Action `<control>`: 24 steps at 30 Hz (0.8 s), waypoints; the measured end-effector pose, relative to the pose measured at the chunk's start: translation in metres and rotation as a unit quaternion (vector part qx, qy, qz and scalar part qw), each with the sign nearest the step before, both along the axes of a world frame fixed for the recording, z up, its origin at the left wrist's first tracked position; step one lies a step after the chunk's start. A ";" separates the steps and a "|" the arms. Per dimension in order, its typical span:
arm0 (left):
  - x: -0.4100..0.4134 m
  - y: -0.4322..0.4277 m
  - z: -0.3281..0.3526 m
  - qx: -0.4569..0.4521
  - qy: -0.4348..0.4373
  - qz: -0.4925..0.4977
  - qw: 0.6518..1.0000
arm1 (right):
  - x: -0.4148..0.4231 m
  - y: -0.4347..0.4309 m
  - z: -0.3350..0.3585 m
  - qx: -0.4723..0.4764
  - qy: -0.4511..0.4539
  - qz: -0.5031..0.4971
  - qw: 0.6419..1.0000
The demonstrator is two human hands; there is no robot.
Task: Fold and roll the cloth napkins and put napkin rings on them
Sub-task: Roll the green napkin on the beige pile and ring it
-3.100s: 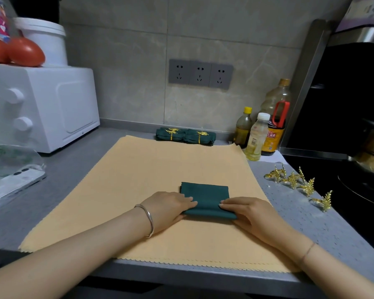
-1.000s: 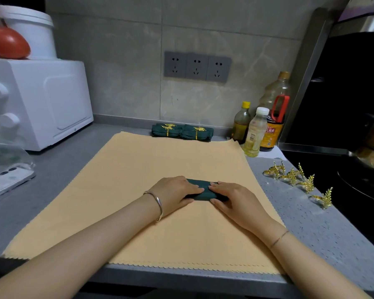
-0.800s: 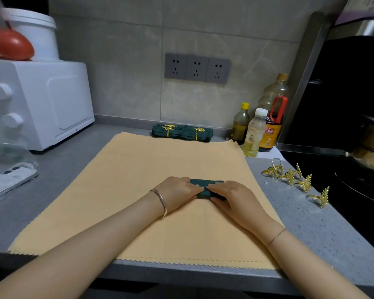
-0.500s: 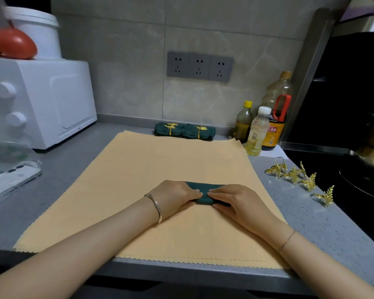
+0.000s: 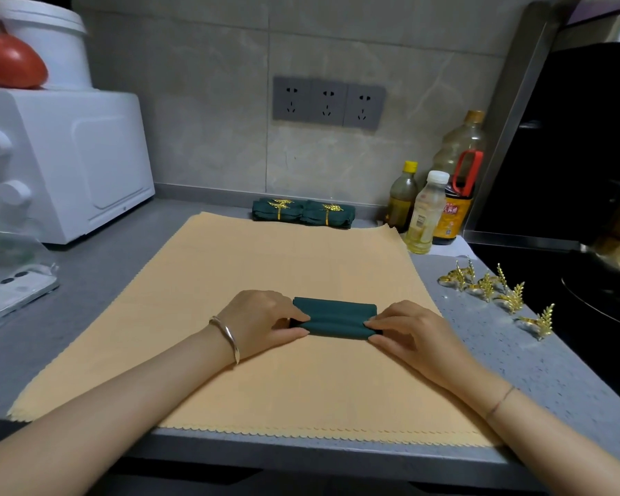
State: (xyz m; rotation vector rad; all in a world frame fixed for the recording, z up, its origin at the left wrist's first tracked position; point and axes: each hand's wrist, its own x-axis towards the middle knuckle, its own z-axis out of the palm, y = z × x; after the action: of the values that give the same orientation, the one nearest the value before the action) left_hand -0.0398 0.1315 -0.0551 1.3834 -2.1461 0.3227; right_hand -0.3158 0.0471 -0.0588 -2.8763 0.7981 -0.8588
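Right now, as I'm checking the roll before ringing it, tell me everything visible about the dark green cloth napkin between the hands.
The dark green cloth napkin looks like matte fabric, folded into a narrow bundle with two rounded ridges and a crease running lengthwise. It lies crosswise on the peach scallop-edged mat. The left hand pinches its left end, the right hand its right end. No ring is on it.

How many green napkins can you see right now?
3. The left ringed roll and right ringed roll lie side by side near the back wall; the unringed napkin lies on the yellow cloth, held by left hand and right hand.
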 end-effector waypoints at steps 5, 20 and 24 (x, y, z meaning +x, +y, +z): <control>-0.002 -0.001 0.008 0.146 0.189 0.062 0.969 | 0.003 -0.003 0.002 0.207 -0.094 -0.015 0.974; -0.008 -0.024 0.023 0.263 0.327 0.104 0.902 | 0.026 -0.016 0.026 0.438 -0.161 -0.079 0.881; -0.027 -0.025 0.019 0.123 0.150 0.039 0.980 | 0.027 -0.016 0.032 0.455 -0.150 -0.092 0.873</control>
State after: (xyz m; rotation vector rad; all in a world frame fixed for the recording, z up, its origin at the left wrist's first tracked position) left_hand -0.0670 0.1067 -0.0359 1.5452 -1.9317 -0.1212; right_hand -0.2885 0.0312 -0.0269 -1.8174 1.0684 -0.6559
